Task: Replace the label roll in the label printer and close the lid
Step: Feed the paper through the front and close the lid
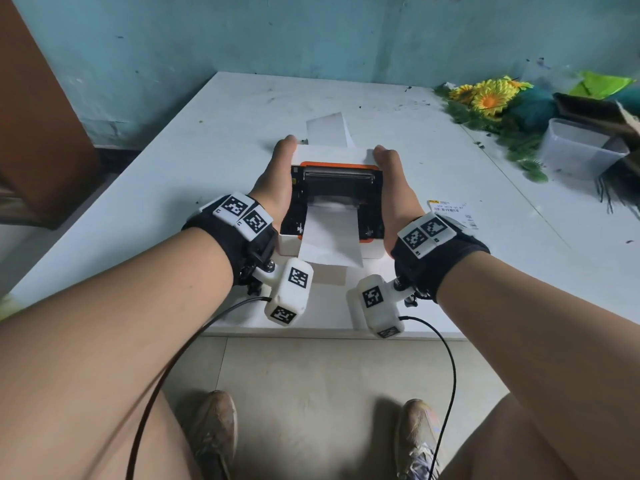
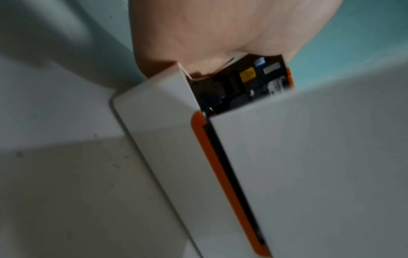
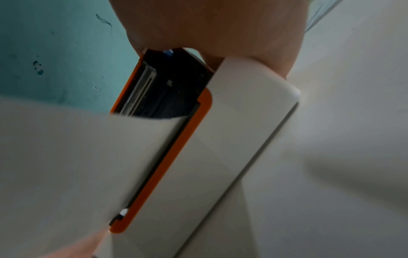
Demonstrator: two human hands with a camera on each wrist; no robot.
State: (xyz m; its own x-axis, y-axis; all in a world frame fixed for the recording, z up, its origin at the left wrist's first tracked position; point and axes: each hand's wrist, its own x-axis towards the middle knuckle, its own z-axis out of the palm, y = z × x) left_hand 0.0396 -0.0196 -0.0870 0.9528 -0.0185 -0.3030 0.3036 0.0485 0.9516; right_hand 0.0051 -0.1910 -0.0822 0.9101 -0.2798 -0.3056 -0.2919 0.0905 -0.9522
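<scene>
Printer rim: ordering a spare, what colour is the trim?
Orange trim on the white printer, clearest in the right wrist view.

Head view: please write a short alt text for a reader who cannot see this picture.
A person's left hand and right hand hold the raised lid of a white and orange label printer on a white table. White label paper runs out over the printer's front edge. Artificial sunflowers and a clear plastic container lie at the right.

A makeshift workroom is suggested by a stained teal wall (image 1: 242, 36), scuffed white table (image 1: 173, 174), and tiled floor (image 1: 311, 393).
</scene>
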